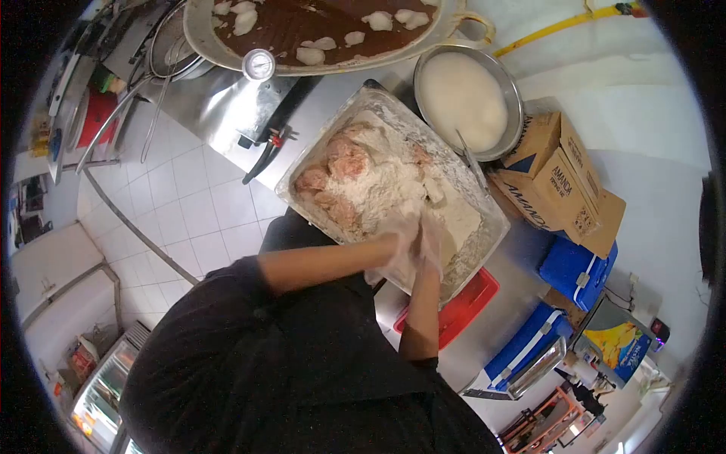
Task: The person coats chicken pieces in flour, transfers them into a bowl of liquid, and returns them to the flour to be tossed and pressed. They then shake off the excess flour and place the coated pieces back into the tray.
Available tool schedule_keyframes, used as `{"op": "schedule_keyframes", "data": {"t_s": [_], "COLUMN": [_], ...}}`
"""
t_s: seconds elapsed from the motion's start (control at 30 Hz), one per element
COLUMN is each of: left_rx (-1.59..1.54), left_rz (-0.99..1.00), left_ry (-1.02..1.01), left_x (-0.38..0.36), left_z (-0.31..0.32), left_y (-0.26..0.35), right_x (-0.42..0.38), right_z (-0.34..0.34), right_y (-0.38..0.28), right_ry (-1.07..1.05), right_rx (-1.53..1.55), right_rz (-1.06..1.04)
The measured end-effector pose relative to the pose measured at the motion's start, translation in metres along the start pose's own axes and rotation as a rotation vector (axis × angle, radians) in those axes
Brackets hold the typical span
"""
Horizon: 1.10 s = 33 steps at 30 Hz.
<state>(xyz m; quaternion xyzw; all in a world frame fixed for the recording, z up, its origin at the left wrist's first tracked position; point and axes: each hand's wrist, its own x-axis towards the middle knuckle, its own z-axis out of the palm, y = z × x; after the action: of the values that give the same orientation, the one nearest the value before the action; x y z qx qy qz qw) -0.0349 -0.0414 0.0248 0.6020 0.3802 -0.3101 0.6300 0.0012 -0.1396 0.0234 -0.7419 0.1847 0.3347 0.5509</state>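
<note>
My left hand (pixel 395 236) and my right hand (pixel 429 240), both in thin clear plastic gloves, are close together over the near side of a large metal tray (pixel 493 227). Their fingers point down into white flour (pixel 457 219) and are blurred, so whether they grip anything does not show. Raw, flour-dusted meat pieces (pixel 348 157) are heaped in the left part of the tray. A white-coated lump (pixel 434 191) lies just beyond my fingers.
A steel bowl (pixel 520 113) of cloudy liquid stands behind the tray. Farther back, a wide pan (pixel 198 38) holds brown liquid with pale floating chunks and a dial thermometer (pixel 259 66). A red container (pixel 473 306), cardboard box (pixel 563 181) and blue cooler (pixel 578 271) are to the right.
</note>
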Motion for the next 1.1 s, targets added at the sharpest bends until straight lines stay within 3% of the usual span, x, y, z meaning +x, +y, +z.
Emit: {"op": "schedule_keyframes", "data": {"t_s": [0.07,0.13,0.2,0.27,0.37,0.43,0.5,0.57,0.63,0.67,0.73,0.8,0.87,0.97,1.0,1.07,1.1], "left_rx": [-0.131,0.024,0.350,0.294,0.294,0.442,0.489,0.435,0.400,0.420,0.493,0.605,0.707,0.802,0.854,0.958,0.801], "left_rz": [0.172,0.301,0.281,0.182,-0.006,0.132,0.244,0.292,0.261,0.245,0.224,0.223,0.213,0.351,0.394,0.474,0.553], "left_ry": [-0.136,-0.059,0.165,0.465,0.554,0.496,0.467,0.481,0.477,0.461,0.407,0.333,0.251,-0.130,-0.072,0.048,0.131], "left_x": [0.012,-0.019,-0.043,-0.008,-0.007,0.044,0.058,0.050,0.082,0.090,0.087,0.063,0.049,0.054,0.034,-0.029,-0.020], "left_z": [-0.049,-0.111,-0.155,-0.163,-0.162,-0.169,-0.167,-0.165,-0.165,-0.167,-0.167,-0.166,-0.165,-0.171,-0.179,-0.197,-0.197], "left_y": [-0.016,0.010,0.045,0.032,0.064,0.043,0.036,0.041,0.028,0.028,0.033,0.052,0.059,0.043,0.052,0.074,0.027], "right_x": [0.021,0.011,0.013,0.026,0.054,0.074,0.104,0.182,0.206,0.194,0.188,0.182,0.140,0.075,0.064,0.040,0.058], "right_z": [0.017,0.032,0.044,0.044,0.036,0.036,0.032,0.023,0.034,0.058,0.069,0.060,0.051,0.023,0.018,0.049,0.066], "right_y": [-0.013,-0.070,-0.112,-0.117,-0.106,-0.104,-0.086,-0.027,-0.017,-0.042,-0.049,-0.044,-0.068,-0.108,-0.122,-0.174,-0.167], "right_ry": [-0.084,-0.035,0.132,0.175,0.240,0.227,0.148,0.059,-0.084,-0.165,-0.288,-0.353,-0.399,-0.534,-0.593,-0.423,-0.352], "right_rx": [-0.211,-0.770,-0.783,-0.840,-0.916,-1.003,-1.139,-1.278,-1.198,-1.053,-1.114,-1.409,-1.468,-1.455,-1.460,-1.354,-1.318], "right_rz": [-0.346,-0.580,-0.361,-0.360,-0.336,-0.387,-0.570,-0.925,-0.994,-0.852,-0.748,-0.751,-0.602,-0.588,-0.641,-0.618,-0.716]}}
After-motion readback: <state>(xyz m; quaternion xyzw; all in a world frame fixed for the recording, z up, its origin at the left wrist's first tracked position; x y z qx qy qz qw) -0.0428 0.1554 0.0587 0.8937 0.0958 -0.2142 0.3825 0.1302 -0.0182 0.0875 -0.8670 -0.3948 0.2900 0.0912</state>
